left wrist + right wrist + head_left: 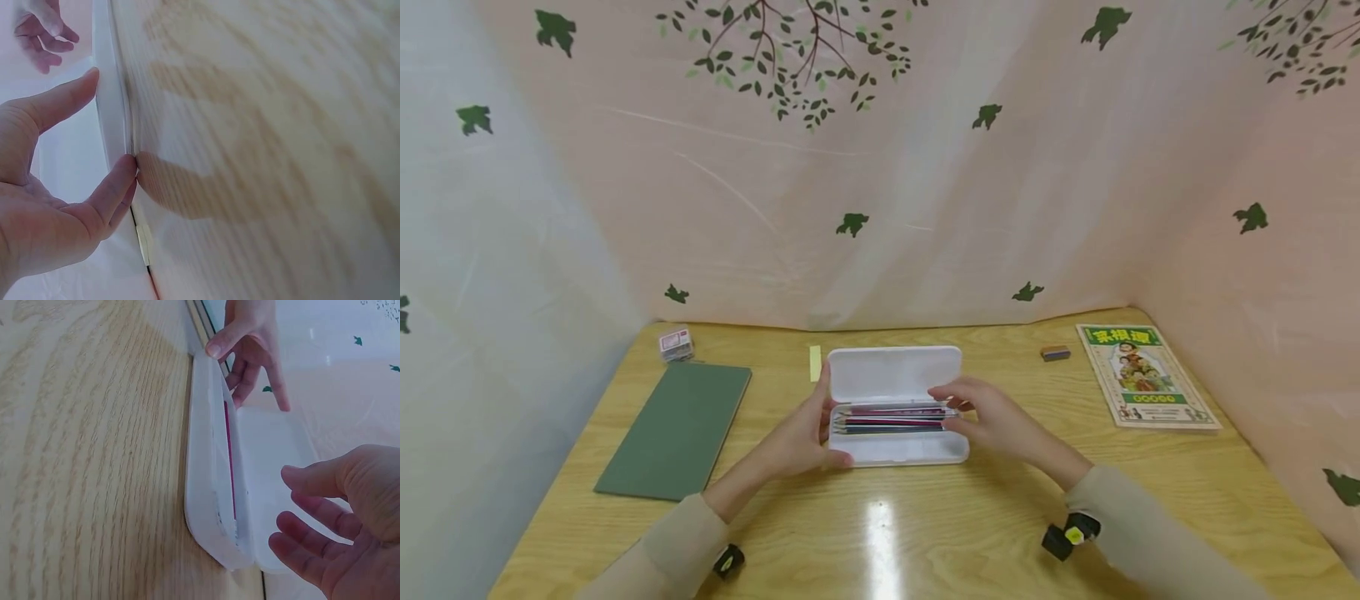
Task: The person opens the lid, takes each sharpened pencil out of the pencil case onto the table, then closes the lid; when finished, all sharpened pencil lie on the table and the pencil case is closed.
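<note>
A white pencil case point(902, 451) lies on the wooden table with its lid point(895, 372) raised at the back. Inside, several pencils point(887, 422) lie lengthwise, their points toward the left. My left hand point(793, 437) holds the case at its left end, thumb on the front corner and fingers along the side. Over the right end hovers my right hand point(996, 423), fingers loosely bent near the pencils' blunt ends. The right wrist view shows nothing between the fingers of that hand point(350, 519), which stand apart from the case wall point(203, 462).
A green notebook point(677, 433) lies at the left, with a small box point(676, 343) behind it. Behind the case's left end is a yellow paper strip point(816, 364). At the right are an eraser point(1056, 354) and an illustrated booklet point(1150, 377). Curtains point(760, 225) border the table.
</note>
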A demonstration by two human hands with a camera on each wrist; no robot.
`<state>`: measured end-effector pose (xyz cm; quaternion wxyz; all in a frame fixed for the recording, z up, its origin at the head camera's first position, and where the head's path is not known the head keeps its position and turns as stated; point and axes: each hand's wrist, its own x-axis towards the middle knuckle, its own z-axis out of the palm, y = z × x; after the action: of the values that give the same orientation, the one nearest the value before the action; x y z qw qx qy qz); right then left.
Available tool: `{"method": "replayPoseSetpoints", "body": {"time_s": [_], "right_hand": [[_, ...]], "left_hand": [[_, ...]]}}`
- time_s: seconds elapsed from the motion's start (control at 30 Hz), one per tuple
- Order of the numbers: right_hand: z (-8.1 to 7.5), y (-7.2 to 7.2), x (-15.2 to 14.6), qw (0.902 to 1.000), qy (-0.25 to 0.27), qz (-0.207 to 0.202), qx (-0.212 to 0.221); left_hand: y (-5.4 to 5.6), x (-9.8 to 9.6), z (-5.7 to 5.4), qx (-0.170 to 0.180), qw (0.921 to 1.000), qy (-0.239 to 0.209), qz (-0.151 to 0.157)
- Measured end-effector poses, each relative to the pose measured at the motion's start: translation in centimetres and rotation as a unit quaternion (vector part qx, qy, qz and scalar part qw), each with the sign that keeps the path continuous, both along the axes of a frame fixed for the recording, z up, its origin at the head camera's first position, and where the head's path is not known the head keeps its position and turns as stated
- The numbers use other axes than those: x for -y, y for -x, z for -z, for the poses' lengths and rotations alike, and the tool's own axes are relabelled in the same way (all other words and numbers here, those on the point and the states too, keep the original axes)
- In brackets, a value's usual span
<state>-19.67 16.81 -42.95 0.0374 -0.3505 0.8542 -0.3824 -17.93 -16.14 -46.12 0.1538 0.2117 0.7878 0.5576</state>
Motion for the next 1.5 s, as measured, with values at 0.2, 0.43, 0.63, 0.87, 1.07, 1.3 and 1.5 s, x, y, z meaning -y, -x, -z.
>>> {"method": "replayPoseSetpoints", "body": {"time_s": [0.2,0.43,0.63,0.87,1.07,1.3,1.5], "right_hand": [[0.5,0.8,0.8,0.9993,-0.024,-0.018,0.024],[0.8,1.2,1.6,0.9978,-0.063,-0.011,0.019],[1.3,1.6,2.1,0.9963,-0.083,-0.024,-0.005],[1.9,2.1,2.5,0.9911,-0.126,-0.031,-0.030],[2.0,2.3,2.3,0.9912,-0.127,-0.029,-0.019],[1.8,2.4,2.4,0.9917,-0.124,-0.033,-0.004],[2.0,2.6,2.6,0.9902,-0.131,-0.042,-0.027]], "left_hand": [[0.0,0.0,-0.1,0.002,1.0000,0.005,0.001],[0.0,0.0,-0.2,-0.011,0.9998,0.016,0.002],[0.0,-0.1,-0.2,-0.011,0.9997,0.021,0.003],[0.1,0.0,0.0,-0.005,0.9999,0.015,0.005],[0.2,0.0,-0.1,-0.003,0.9999,0.015,0.006],[0.3,-0.1,-0.1,-0.004,0.9996,0.028,-0.001],[0.2,-0.1,-0.1,0.005,0.9998,0.020,0.000]]}}
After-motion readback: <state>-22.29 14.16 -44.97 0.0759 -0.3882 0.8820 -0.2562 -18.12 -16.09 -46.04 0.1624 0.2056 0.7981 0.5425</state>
